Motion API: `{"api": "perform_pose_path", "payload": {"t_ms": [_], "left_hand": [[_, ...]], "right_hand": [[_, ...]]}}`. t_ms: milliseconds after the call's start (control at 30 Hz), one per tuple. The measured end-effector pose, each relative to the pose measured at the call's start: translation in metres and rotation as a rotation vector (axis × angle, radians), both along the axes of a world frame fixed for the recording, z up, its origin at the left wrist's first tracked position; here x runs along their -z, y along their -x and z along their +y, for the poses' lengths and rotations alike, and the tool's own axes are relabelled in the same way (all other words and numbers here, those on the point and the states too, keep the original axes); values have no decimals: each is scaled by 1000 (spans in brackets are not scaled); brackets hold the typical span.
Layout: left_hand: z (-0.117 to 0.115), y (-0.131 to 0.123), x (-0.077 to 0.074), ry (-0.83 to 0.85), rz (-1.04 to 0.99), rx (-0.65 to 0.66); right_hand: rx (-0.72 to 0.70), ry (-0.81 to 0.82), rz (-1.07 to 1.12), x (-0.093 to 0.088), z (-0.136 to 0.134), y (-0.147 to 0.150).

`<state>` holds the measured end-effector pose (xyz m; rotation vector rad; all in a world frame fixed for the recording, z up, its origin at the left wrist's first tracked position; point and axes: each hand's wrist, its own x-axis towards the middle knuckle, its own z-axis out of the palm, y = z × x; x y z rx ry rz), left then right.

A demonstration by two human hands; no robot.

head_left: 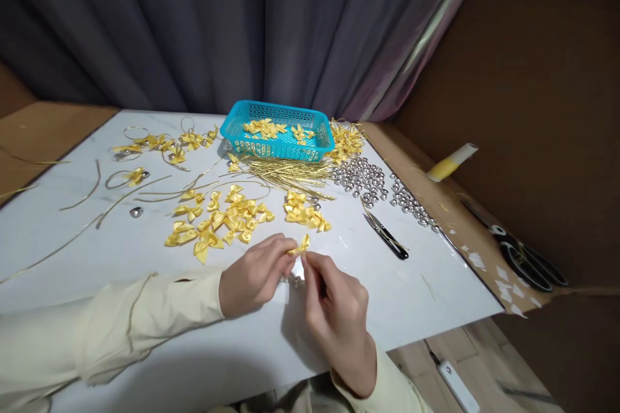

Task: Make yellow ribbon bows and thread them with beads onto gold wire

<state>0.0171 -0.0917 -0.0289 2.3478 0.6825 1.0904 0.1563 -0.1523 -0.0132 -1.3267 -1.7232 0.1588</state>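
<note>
Between my fingertips is a small yellow ribbon bow [303, 245], raised a little above the white table near its front. My left hand [259, 271] pinches the bow from the left side. From the right, my right hand [336, 310] grips it with thumb and forefinger, palm partly turned away. Under my hands lie a few small silvery pieces [295, 281], partly hidden. Just beyond are a loose pile of yellow bows [232, 216] and a smaller cluster of bows [306, 211].
A blue basket [278, 150] holding bows stands at the back. Before it lie gold cords [285, 174]; silver heart-shaped beads [363, 181] spread to its right. Black thread snips [386, 237] lie on the right. Scissors [523, 264] and a glue bottle [453, 162] sit beyond the table edge.
</note>
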Motion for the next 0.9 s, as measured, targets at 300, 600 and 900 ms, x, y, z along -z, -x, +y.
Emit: {"api": "perform_pose_path", "payload": {"t_ms": [300,600,900], "left_hand": [[4,-2,2,-12,-71,-80],[6,-2,1,-84,-80,16],[9,0,-1,-484,1,83]], "right_hand": [[-97,214,216,2,0,-9],[-112,128,131,0,-2,-13],[-62,311,381,-10,5,-26]]}}
